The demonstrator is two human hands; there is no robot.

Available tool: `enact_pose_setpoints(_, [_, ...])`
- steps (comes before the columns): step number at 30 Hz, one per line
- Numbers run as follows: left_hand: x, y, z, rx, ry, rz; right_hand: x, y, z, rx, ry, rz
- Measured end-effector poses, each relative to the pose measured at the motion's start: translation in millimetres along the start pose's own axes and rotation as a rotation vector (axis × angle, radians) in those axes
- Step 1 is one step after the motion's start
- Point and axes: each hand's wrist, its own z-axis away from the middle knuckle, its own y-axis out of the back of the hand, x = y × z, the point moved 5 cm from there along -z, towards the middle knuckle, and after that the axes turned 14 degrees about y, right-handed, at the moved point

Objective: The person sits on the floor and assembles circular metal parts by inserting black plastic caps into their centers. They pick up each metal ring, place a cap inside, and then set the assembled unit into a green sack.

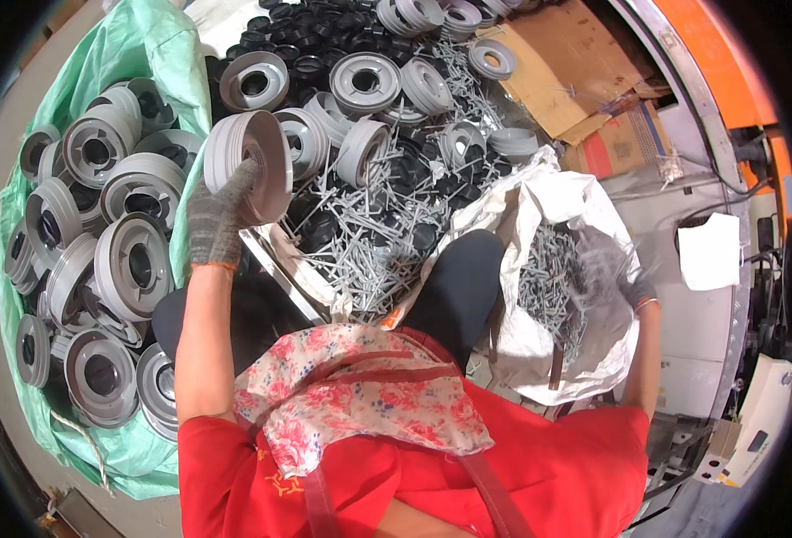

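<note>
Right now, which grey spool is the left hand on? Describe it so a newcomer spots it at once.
Start at the green sack full of grey spools on the left. Just past its right edge, above the pile of grey pins, the gloved left hand grips one grey spool. It alone is lifted and turned on edge; the others lie loose in heaps.

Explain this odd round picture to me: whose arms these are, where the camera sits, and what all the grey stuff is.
The camera is worn on a person's head and looks down, so both arms are that person's own; the fisheye lens bends the edges. The gloved left hand holds up a stack of grey plastic spools. The gloved right hand, blurred, reaches into a white bag of grey pins. A green sack on the left holds more spools. In front lies a pile of loose pins, spools and black rings. Cardboard lies beyond it.
</note>
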Motion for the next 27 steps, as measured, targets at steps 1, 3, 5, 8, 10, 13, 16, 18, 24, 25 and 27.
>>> enact_pose_setpoints(1, [0.0, 0.7, -1.1, 0.012, 0.001, -0.009, -13.5, 25.4, 2.1, -0.016, -0.104, 0.037])
enact_pose_setpoints(3, [-0.7, 1.2, 1.7, 0.028, 0.002, 0.003, -51.2, 61.5, -1.1, 0.019, -0.198, -0.124])
enact_pose_setpoints(5, [2.4, -0.1, 4.0, 0.042, -0.016, 0.044, -142.6, 90.7, -29.8, 0.121, -0.016, -0.611])
enact_pose_setpoints(8, [2.0, 3.2, -0.3, 0.030, -0.021, 0.037, -327.1, 105.4, -56.7, 0.026, 0.581, -0.982])
enact_pose_setpoints(10, [-4.5, 7.4, -8.3, 0.043, -0.013, 0.064, -435.7, 84.5, -70.5, -0.152, 0.870, -1.401])
enact_pose_setpoints(13, [-9.8, 12.0, -16.0, 0.071, 0.020, 0.089, -566.6, 72.1, -119.7, -0.064, 1.122, -1.019])
enact_pose_setpoints(16, [-7.6, 11.9, -13.4, 0.035, 0.032, 0.142, -570.1, 23.6, -209.2, 0.289, 1.046, -0.829])
enact_pose_setpoints(18, [-4.7, 8.7, -7.9, 0.026, 0.056, 0.143, -558.4, 14.7, -251.0, 0.065, 1.030, -0.715])
enact_pose_setpoints(24, [-1.8, 15.0, 1.2, 0.052, 0.080, 0.077, -509.5, 47.6, -286.6, 0.314, 0.685, -0.959])
enact_pose_setpoints(25, [-2.6, 12.9, 0.4, 0.033, 0.084, 0.068, -507.3, 39.0, -300.8, 0.311, 0.710, -0.833])
enact_pose_setpoints(27, [-2.1, 14.9, 1.7, 0.024, 0.057, 0.130, -506.2, 40.7, -299.2, 0.330, 0.591, -0.760])
